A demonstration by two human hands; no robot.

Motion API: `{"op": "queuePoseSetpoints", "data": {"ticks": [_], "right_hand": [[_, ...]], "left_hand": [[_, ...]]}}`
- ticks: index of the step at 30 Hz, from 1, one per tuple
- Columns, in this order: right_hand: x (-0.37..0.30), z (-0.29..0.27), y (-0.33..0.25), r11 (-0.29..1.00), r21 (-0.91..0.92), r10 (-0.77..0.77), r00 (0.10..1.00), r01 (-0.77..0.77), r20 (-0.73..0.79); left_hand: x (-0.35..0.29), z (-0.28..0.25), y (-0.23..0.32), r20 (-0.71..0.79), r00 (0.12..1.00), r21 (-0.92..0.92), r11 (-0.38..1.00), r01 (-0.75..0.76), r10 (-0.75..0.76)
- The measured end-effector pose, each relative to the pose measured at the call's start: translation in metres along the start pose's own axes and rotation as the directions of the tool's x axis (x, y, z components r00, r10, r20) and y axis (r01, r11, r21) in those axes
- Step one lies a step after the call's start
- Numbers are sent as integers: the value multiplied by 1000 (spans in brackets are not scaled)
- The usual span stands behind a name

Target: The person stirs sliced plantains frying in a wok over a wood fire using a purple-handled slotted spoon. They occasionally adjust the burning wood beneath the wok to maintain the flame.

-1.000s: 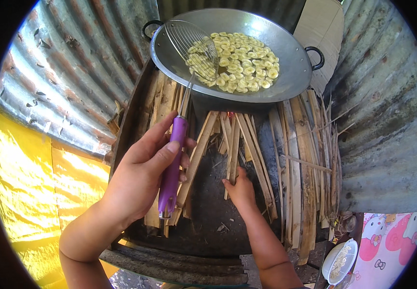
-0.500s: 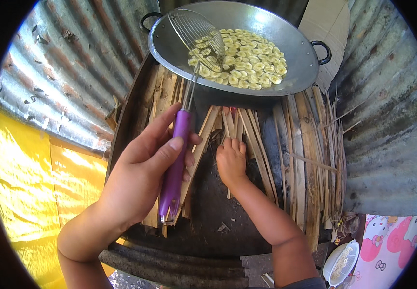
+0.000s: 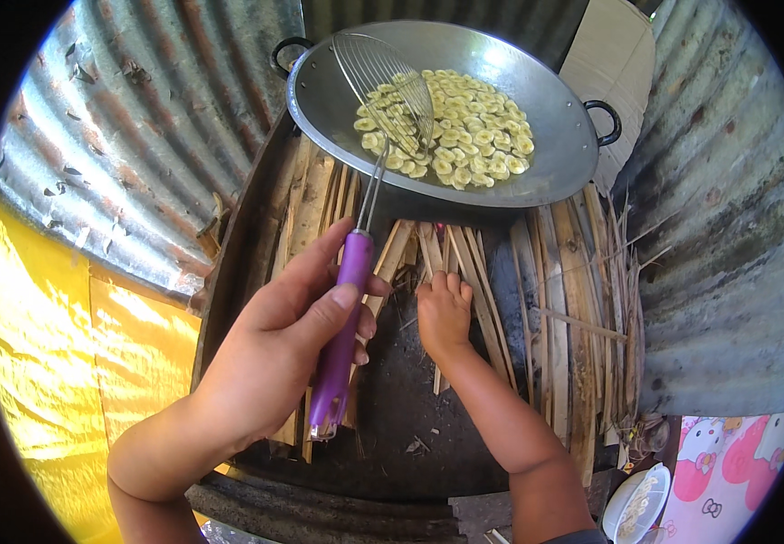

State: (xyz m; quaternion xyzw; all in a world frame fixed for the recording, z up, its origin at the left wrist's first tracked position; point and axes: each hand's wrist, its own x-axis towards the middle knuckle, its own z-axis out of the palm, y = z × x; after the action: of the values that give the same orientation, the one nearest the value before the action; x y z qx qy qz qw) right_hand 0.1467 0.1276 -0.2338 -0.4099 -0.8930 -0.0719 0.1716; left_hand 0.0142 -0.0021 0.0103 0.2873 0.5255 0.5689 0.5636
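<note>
Left hand (image 3: 297,335), 8 o'clock: wrapped round purple handle (image 3: 333,379) of wire strainer (image 3: 381,91), whose mesh lies across 9 o'clock side of pan (image 3: 555,127). Banana slices (image 3: 481,131): in pan, 12 to 1 o'clock. Right hand (image 3: 444,319), 4 o'clock: fingers bent over firewood sticks (image 3: 430,247) below pan; whether gripped, cannot tell.

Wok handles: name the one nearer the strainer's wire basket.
The left handle, closest to the wire basket; the right handle sits across the wok, in front of the cardboard.

A corrugated metal wall (image 3: 138,136) meets brightly lit yellow sheeting (image 3: 34,363).
</note>
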Motion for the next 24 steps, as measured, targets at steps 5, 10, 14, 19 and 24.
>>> {"op": "queuePoseSetpoints", "data": {"ticks": [5, 10, 14, 19, 24], "right_hand": [[1, 1, 0, 998, 30, 56, 998, -56, -1], [-16, -27, 6, 969, 222, 109, 994, -105, -7], [-58, -57, 10, 817, 384, 404, 902, -431, 152], [-95, -59, 8, 770, 261, 441, 781, -582, 442], [-93, -46, 9, 563, 419, 401, 679, -712, 615]], "left_hand": [[1, 0, -2, -7, 1000, 17, 1000, -18, 18], [-1, -2, -2, -4, 1000, 29, 999, -23, 23], [-2, -3, -3, -3, 1000, 13, 1000, -24, 24], [-1, -4, -4, -12, 999, 27, 999, -30, 30], [-1, -1, -7, -44, 998, 34, 999, -37, 38]]}}
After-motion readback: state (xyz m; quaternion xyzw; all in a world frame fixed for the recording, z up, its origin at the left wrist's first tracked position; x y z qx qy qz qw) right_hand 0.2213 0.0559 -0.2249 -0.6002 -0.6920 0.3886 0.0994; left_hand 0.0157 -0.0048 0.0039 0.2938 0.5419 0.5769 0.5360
